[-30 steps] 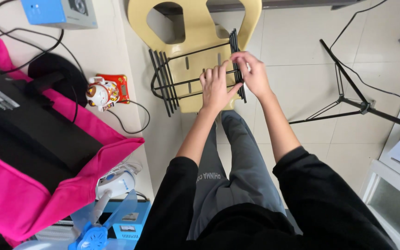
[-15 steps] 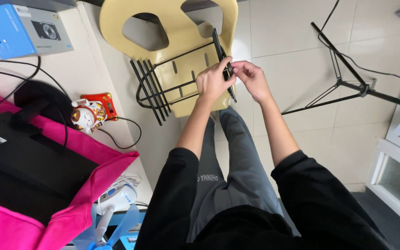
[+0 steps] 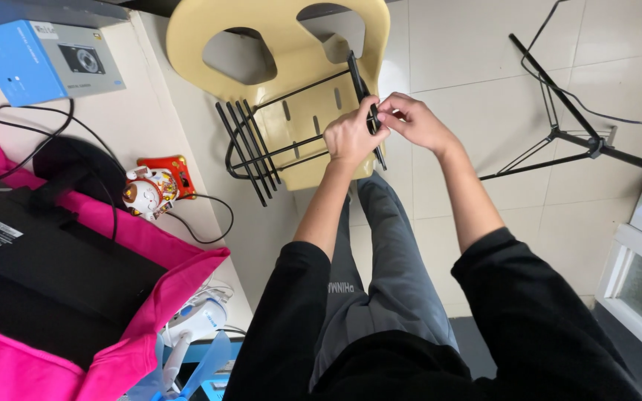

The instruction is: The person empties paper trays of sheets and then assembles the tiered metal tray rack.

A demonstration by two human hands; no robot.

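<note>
Left hand: fingers closed on the black bar at the right end of the wire rack, gripping from the left.
Right hand: fingers pinched on the same bar from the right, touching the left hand.
Rack: black wire, held above the yellow chair, over the person's knees; its prongs point left and down.
Chair: straight ahead under the rack, on the tiled floor.
Bench: to the left, pale top, well apart from the hands.
On the bench: blue box, black cables, cat figurine, pink bag with a black case.
Right side: black stand with its cable on the floor.
In the way: the chair back, close behind the rack.
</note>
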